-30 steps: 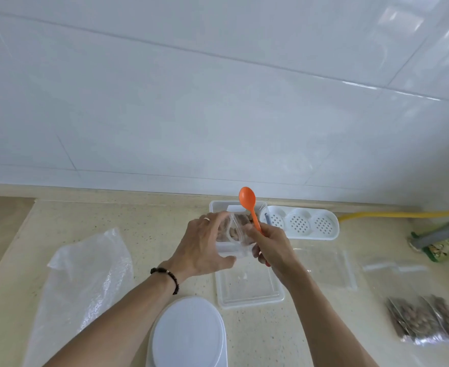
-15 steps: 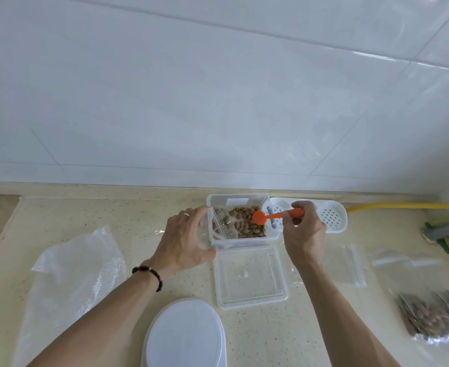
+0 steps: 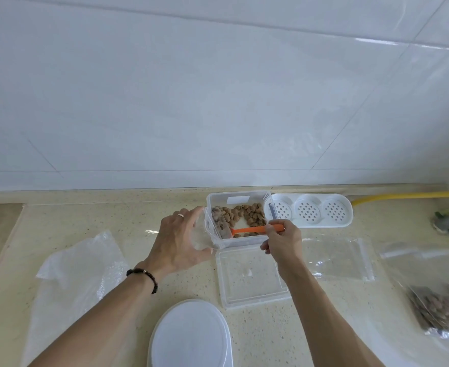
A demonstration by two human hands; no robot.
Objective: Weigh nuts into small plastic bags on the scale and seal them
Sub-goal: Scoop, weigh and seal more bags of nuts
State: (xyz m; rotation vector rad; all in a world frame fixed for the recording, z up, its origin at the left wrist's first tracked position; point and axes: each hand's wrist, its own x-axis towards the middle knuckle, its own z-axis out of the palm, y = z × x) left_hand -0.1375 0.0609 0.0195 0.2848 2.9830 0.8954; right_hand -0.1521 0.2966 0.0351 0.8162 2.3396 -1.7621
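We see the clear nut box (image 3: pixel 240 219) by the wall. Our left hand (image 3: pixel 177 245) holds a small clear bag (image 3: pixel 214 231) open against the box's left end. Our right hand (image 3: pixel 280 243) grips the orange spoon (image 3: pixel 255 230), its bowl down among the nuts (image 3: pixel 247 214). The box's lid (image 3: pixel 252 276) lies just in front, the white scale (image 3: pixel 190 337) nearer still. Filled bags (image 3: pixel 441 309) sit far right.

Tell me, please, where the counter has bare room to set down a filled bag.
Bare counter lies behind the large plastic sheet, left of the left hand. A smaller patch sits between the scale and the container lid. The right is crowded: empty zip bags, filled nut bags.
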